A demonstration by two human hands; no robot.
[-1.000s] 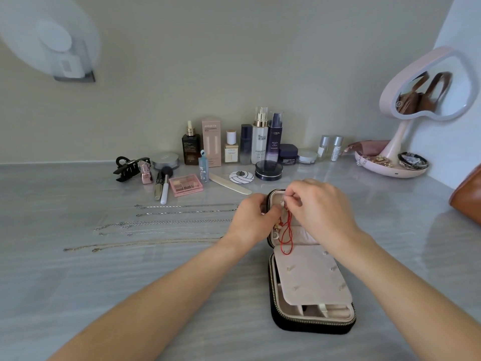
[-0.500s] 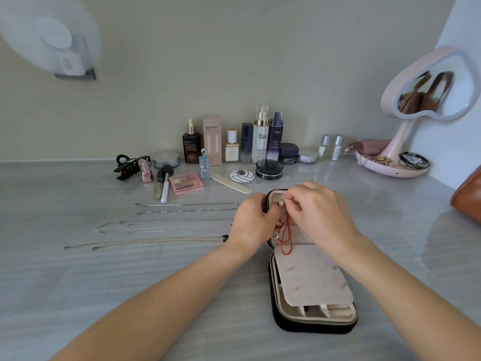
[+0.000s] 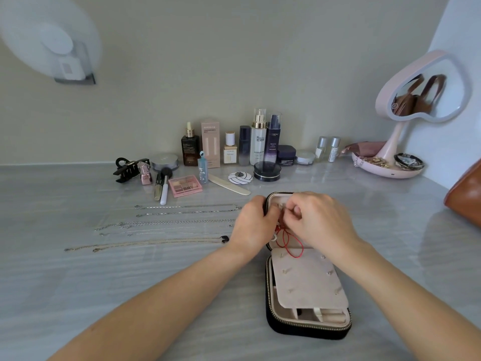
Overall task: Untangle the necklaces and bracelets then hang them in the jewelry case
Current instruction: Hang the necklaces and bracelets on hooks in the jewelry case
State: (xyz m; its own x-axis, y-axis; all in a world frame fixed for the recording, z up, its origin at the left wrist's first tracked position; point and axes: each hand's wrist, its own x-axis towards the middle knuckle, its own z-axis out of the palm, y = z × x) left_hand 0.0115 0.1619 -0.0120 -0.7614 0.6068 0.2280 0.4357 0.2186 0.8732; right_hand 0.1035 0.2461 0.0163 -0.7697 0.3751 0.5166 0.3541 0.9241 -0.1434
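Note:
A black zip jewelry case lies open on the table, its beige inner flap folded toward me. My left hand and my right hand meet over the case's far half, fingers curled together at the top of a red cord bracelet. The cord's loops hang down over the beige lining. What the fingertips pinch is hidden between them. Several silver and gold chains lie stretched out in rows on the table left of the case.
Cosmetic bottles, a pink palette, brushes and a black hair claw line the back. A heart-shaped pink mirror with a trinket dish stands back right. A brown bag sits at the right edge.
Both hands stay at the top of the case with small finger movements. The red cord's loops hang slightly lower and wider than before.

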